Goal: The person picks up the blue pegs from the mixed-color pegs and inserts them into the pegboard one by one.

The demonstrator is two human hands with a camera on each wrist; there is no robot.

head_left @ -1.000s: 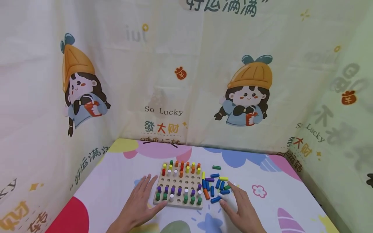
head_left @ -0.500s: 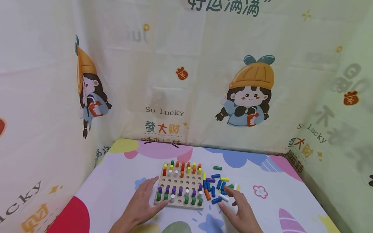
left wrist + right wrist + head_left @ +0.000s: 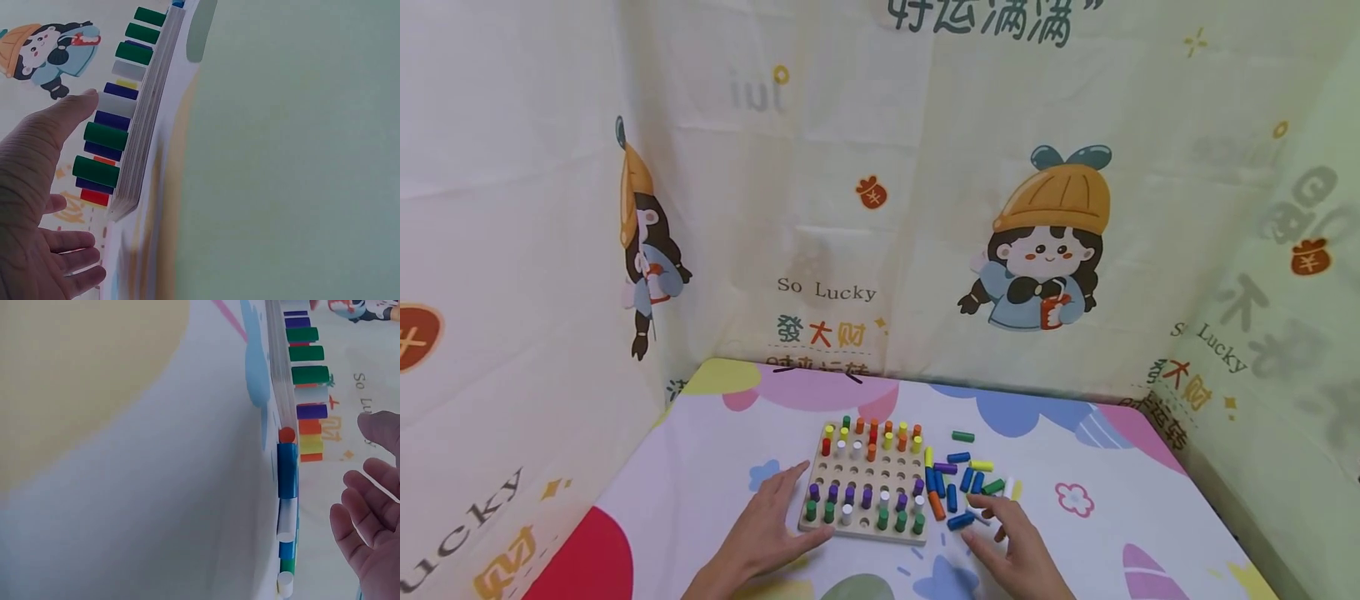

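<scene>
A wooden pegboard [image 3: 861,536] lies on the table with colored pegs upright in its far and near rows; bare holes show across its middle. My left hand [image 3: 758,532] is at the board's left side, thumb by the near left corner. In the left wrist view that thumb lies in front of a white peg [image 3: 115,105]; contact is unclear. My right hand [image 3: 1018,546] hovers, fingers slightly bent, over loose pegs right of the board. Nearest to it are a blue peg [image 3: 960,522] and a white peg [image 3: 287,519]. The right wrist view shows nothing in its fingers.
Loose pegs lie right of the board, among them a purple peg [image 3: 945,468], an orange peg [image 3: 936,505] and, farther back, a green peg [image 3: 963,436]. A patterned cloth covers the table [image 3: 1090,550]. Printed curtains [image 3: 925,250] hang behind and at both sides.
My right hand has drawn slightly back from the farther loose pegs, its fingers bending more, and now covers much of a white peg. My left hand stays by the board. The head view has shifted slightly.
</scene>
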